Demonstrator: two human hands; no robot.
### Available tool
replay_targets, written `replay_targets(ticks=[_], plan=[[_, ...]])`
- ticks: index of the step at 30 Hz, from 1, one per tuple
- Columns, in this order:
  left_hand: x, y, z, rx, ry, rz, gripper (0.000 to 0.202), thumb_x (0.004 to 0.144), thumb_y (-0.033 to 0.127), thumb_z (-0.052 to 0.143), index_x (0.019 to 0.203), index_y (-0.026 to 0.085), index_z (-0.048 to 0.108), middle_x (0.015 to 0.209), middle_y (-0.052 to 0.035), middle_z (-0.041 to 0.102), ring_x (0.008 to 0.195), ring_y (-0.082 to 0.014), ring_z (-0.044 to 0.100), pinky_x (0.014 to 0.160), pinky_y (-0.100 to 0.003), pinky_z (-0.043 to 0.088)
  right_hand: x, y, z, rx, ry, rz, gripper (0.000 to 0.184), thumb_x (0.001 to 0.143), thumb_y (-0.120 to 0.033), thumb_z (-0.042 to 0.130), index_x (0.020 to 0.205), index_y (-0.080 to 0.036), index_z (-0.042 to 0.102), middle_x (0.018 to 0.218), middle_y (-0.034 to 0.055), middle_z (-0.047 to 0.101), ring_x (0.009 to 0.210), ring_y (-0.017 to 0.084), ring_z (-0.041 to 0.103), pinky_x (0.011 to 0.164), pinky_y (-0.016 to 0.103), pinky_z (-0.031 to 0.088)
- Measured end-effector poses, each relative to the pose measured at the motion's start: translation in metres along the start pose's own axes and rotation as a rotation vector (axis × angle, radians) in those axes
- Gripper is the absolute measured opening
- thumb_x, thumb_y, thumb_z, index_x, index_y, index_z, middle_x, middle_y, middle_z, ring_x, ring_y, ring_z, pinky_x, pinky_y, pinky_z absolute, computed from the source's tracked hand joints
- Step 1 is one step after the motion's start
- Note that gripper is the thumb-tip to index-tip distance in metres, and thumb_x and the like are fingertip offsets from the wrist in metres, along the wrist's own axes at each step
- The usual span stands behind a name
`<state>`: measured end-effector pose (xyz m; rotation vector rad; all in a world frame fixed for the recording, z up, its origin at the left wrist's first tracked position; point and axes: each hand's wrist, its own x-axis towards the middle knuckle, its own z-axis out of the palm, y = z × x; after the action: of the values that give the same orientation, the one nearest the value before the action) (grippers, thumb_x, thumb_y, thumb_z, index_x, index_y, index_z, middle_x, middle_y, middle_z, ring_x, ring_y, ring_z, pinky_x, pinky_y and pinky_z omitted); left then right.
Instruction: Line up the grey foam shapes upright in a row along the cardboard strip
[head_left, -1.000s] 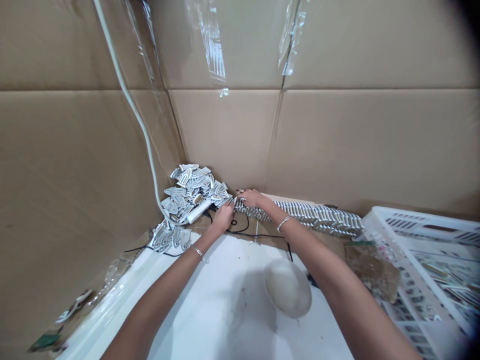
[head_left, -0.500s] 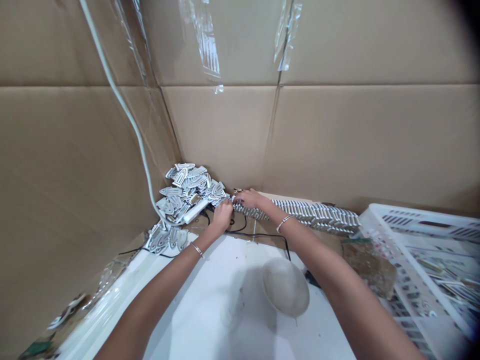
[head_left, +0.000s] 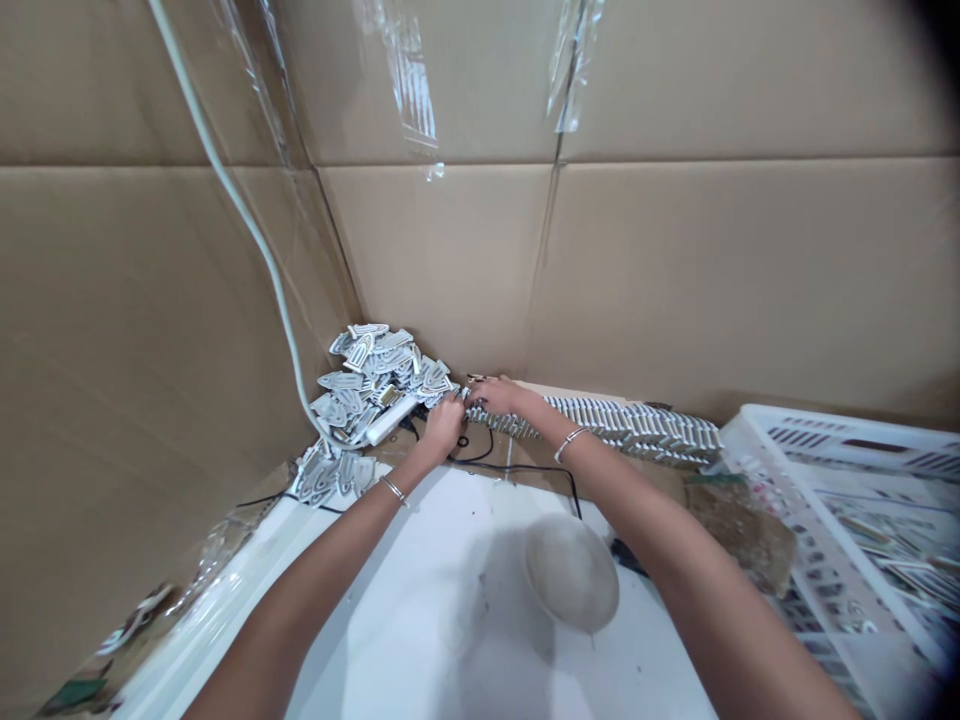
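Note:
My left hand [head_left: 445,424] has its fingers closed at the near end of a long row of stacked flat pieces [head_left: 630,424], beside a heap of loose pieces [head_left: 375,370]. What it grips is too small to make out. My right hand [head_left: 495,396] curls over the left end of that row, close to the left, its fingertips down among the pieces; whether one is pinched there is hidden. The loose pieces are pale, arch-shaped and flat with grey borders. A white power strip [head_left: 391,420] lies at the front of the heap.
A brown cardboard wall [head_left: 675,270] rises behind. A white cable [head_left: 247,210] hangs down at left. On the white table [head_left: 420,600] stands a round beige object [head_left: 571,574], with a black cord [head_left: 525,468] behind it. At right is a white plastic basket [head_left: 832,530] holding more flat pieces.
Both hands stay almost in the same place, at the left end of the row. The view has shifted very slightly.

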<state>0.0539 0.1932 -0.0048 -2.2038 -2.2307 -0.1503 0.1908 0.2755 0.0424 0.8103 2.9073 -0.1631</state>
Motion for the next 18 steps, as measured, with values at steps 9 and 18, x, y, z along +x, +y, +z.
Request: replay_targets(ticks=[9, 18], plan=[[-0.004, -0.005, 0.004, -0.092, 0.021, 0.055, 0.042, 0.087, -0.003, 0.042, 0.122, 0.012, 0.062, 0.114, -0.0147, 0.065, 0.1, -0.0207, 0.066, 0.09, -0.028, 0.049, 0.001, 0.004, 0.005, 0.03, 0.011, 0.026, 0.052, 0.085, -0.007, 0.047, 0.125, -0.035, 0.067, 0.137, 0.0008, 0.062, 0.123, 0.021, 0.059, 0.095, 0.035, 0.048], [-0.004, -0.014, 0.014, -0.18, 0.041, 0.006, 0.029, 0.092, 0.005, 0.041, 0.109, 0.012, 0.063, 0.101, -0.014, 0.071, 0.097, -0.0235, 0.067, 0.085, -0.03, 0.049, 0.003, 0.008, 0.008, 0.081, 0.02, 0.026, 0.045, 0.087, -0.009, 0.047, 0.124, -0.028, 0.065, 0.136, 0.0036, 0.063, 0.121, 0.02, 0.06, 0.094, 0.031, 0.048]])
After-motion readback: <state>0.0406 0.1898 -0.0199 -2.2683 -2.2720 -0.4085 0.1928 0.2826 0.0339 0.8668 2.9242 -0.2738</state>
